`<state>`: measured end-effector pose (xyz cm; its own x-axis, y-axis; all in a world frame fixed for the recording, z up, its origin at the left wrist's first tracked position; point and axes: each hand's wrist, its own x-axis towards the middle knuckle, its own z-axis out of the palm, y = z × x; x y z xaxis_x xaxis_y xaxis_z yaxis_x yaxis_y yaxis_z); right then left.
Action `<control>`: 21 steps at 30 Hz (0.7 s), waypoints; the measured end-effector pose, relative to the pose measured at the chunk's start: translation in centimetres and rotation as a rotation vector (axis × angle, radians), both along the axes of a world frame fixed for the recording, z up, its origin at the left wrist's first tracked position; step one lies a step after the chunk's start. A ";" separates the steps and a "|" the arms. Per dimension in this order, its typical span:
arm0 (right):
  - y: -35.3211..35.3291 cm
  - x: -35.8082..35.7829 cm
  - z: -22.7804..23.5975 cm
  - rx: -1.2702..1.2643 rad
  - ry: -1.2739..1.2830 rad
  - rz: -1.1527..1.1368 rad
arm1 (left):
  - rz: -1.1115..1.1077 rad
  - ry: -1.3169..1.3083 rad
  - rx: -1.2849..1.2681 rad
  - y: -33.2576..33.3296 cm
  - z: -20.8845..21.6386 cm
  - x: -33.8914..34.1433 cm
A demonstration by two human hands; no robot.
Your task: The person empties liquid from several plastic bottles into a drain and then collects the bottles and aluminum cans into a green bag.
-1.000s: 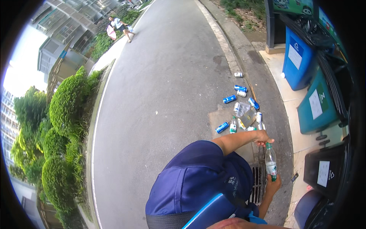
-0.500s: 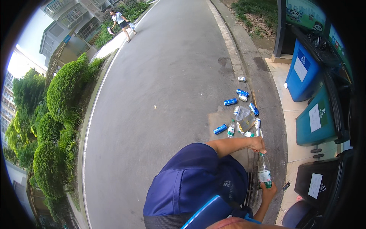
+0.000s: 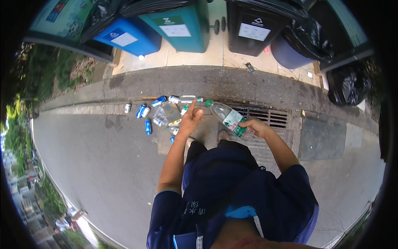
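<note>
My right hand grips the label end of a large clear plastic bottle with a green cap and a green-and-white label. The bottle is tilted, its cap pointing up and left. My left hand is off the bottle, to the left of its cap, with the index finger stretched out and nothing visibly held. Beyond and left of that hand lie several blue and white drink cans, a clear plastic container and a smaller green-labelled bottle, which my left arm partly hides.
A drain grate lies right of the bottle. Along the far side stand a blue bin, a teal bin, a black bin and a round bin on a tiled strip. A black bag sits at far right.
The view has swung round to face the bins. My left hand, earlier at the bottle's cap, has come away from it. The bottle stays in my right hand.
</note>
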<state>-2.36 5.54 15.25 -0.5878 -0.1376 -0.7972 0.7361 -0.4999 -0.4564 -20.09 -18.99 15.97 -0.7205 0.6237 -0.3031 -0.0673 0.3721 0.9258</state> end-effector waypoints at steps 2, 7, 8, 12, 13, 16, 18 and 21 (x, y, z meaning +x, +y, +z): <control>0.7 2.0 -3.1 0.239 0.022 -0.172 | 0.013 -0.050 -0.053 0.2 -3.6 0.0; 1.7 5.9 -5.4 0.578 -0.081 -0.313 | -0.004 -0.125 -0.213 -3.8 -7.0 -3.0; 1.8 6.6 -6.3 0.611 -0.118 -0.324 | -0.038 -0.123 -0.258 -4.8 -7.9 -4.1; 1.8 10.5 -9.7 0.782 -0.353 -0.333 | -0.111 -0.207 -0.507 -4.0 -8.8 -6.5; 1.9 10.4 -9.1 0.765 -0.400 -0.310 | -0.172 -0.187 -0.547 -4.8 -10.5 -7.9; 1.2 10.5 -7.7 0.879 -0.590 -0.234 | -0.298 -0.302 -0.701 -4.4 -16.1 -10.8; 0.4 11.4 -8.6 0.876 -0.671 -0.272 | -0.408 -0.402 -0.734 -3.4 -18.7 -13.1; -2.5 14.4 -7.0 0.744 -0.853 -0.423 | -0.679 -0.277 -0.776 1.4 -18.7 -15.0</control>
